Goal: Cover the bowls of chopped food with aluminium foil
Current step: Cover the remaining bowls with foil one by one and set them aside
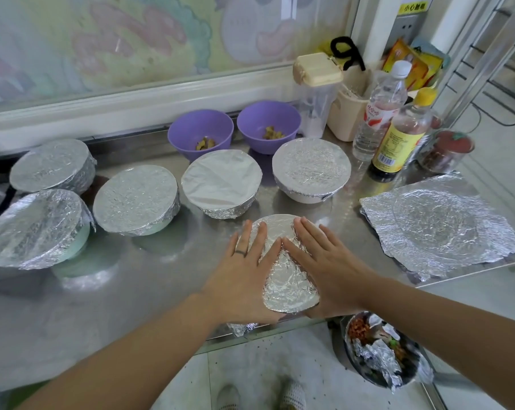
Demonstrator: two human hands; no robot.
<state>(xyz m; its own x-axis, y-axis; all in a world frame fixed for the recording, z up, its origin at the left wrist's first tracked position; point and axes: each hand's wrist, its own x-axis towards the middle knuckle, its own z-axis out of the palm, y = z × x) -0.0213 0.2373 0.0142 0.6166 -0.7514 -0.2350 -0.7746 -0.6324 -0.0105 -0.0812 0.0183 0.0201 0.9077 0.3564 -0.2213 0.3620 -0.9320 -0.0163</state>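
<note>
The stainless-steel counter [161, 285] is showing smooth, dull metal; the foil cover [282, 279] at 6 o'clock is lying crinkled and shiny; the loose foil sheet [439, 220] at 3 o'clock is gleaming, wrinkled; the left purple bowl [185, 137] at 12 o'clock is looking like smooth, matt plastic.

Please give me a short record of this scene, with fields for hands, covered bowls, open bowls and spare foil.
hands: left hand and right hand lie flat, fingers straight, pressing the round foil-covered bowl at the front
covered elsewhere: five foil-wrapped bowls, behind and left
open bowls: two round purple bowls holding chopped food
spare foil: one crinkled aluminium foil sheet, flat on the right
</note>
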